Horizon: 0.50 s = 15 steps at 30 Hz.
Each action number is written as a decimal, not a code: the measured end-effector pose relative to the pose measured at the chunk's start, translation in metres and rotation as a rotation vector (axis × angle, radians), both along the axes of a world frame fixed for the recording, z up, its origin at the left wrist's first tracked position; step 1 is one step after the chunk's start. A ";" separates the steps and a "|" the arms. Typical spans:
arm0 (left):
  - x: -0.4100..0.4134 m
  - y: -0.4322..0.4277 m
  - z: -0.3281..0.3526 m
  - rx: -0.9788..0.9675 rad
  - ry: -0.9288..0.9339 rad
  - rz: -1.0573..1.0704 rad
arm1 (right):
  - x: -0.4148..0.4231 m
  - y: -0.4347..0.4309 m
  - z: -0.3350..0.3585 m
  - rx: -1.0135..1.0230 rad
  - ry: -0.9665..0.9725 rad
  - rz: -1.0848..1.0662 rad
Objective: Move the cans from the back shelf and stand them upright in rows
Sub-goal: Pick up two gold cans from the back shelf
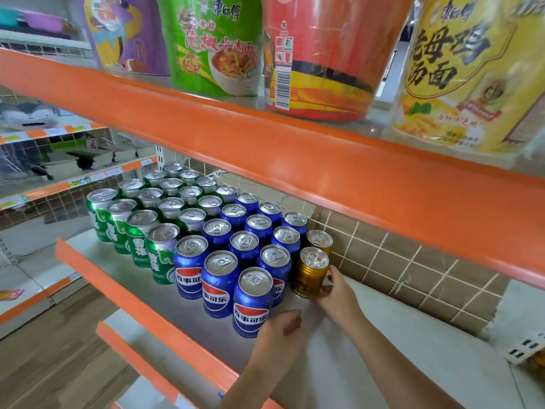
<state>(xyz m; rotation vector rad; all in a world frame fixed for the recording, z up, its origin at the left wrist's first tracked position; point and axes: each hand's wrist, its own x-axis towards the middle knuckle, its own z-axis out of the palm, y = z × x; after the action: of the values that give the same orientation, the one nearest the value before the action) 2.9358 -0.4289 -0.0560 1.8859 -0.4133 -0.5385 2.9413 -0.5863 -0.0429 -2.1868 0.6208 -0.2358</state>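
Upright cans stand in rows on the grey shelf (368, 343): several green cans (138, 240) at the left, several blue cans (221, 284) in the middle. Two gold cans stand at the right end, one (320, 240) near the tiled back wall and one (311, 273) in front of it. My right hand (334, 287) grips the front gold can from its right side. My left hand (283, 329) rests on the shelf beside the nearest blue can (252, 302), fingers loosely curled, holding nothing.
An orange-edged upper shelf (295, 160) hangs low overhead, carrying big instant-noodle tubs (318, 54). The brown tiled wall (413, 261) closes the back. An orange front lip (132, 302) borders the can shelf. A small packet (528, 349) lies at far right.
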 end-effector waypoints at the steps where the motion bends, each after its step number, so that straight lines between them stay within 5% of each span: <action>1: 0.002 -0.003 0.001 0.001 0.021 -0.022 | -0.005 0.000 0.003 0.002 -0.008 -0.004; 5: 0.004 -0.026 0.004 0.002 0.135 -0.100 | -0.032 -0.009 0.009 0.001 -0.019 -0.050; 15: -0.060 -0.120 0.036 -0.063 0.082 -0.368 | -0.172 -0.069 0.029 0.030 -0.060 -0.393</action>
<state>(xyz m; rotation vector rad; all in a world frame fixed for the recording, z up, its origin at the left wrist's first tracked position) 2.8757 -0.5487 -0.0204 1.7279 -0.7211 -0.8335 2.7694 -0.6555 -0.0138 -2.0054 1.0104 -0.4920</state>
